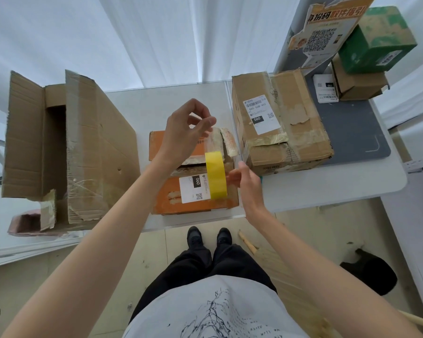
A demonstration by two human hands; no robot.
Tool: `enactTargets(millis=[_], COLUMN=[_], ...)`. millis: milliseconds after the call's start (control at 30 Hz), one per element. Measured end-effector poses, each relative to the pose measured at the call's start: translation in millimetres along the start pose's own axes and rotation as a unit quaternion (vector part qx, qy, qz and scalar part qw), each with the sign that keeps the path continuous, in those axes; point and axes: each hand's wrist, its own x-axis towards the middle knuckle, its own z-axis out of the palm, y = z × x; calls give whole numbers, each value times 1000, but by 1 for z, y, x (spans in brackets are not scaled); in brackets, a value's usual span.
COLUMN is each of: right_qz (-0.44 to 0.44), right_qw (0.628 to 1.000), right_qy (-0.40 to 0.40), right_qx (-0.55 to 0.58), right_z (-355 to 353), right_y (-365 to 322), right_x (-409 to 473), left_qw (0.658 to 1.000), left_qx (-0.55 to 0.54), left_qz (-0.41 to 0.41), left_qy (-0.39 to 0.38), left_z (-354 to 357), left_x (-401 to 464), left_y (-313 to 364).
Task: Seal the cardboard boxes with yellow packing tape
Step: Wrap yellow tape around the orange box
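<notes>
White surface (pixel 181 103), front edge: right hand (pixel 246 181) grips tape roll (pixel 215 175); left hand (pixel 188 130) pinches its sticky, flimsy free end over orange box (pixel 171 198).

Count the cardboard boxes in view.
5: open box at left, orange box in the centre under the hands, taped brown box right of it, green box stacked on small brown box far right.
</notes>
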Motion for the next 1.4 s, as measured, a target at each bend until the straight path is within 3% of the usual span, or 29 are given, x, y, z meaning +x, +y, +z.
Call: enactTargets(millis=[67,133,267,467,633,733,867,1267,1400], right_qz=[4,31,78,44,-7,8,57,69,101], right_qw=[997,989,950,877,836,848,898,901,941], right_qy=[77,99,31,-58,-12,48,84,27,59], right_qx=[-32,-108,-302,-475,-549,-527,-427,-428,-317], right_z=[-14,-30,-58,-65,-64,-67,-70,-72,-74], right_y=[14,33,66,92,105,112,117,130,130], right_x=[9,26,63,98,102,100,99,91,89], left_qw=[1000,999,999,999,999,998,997,996,996], left_qx=[11,26,17,33,36,48,66,78,77], left_qz=[20,32,31,35,29,29,29,32,35], left_qy=[-5,-10,-16,-18,-10,-11,-14,-19,-21], left_z=[3,5,6,6,4,3,3,4,5], left_x=[-2,-4,-5,-5,-4,-2,-3,-5,-4], left_y=[2,3,4,4,4,4,5,9,10])
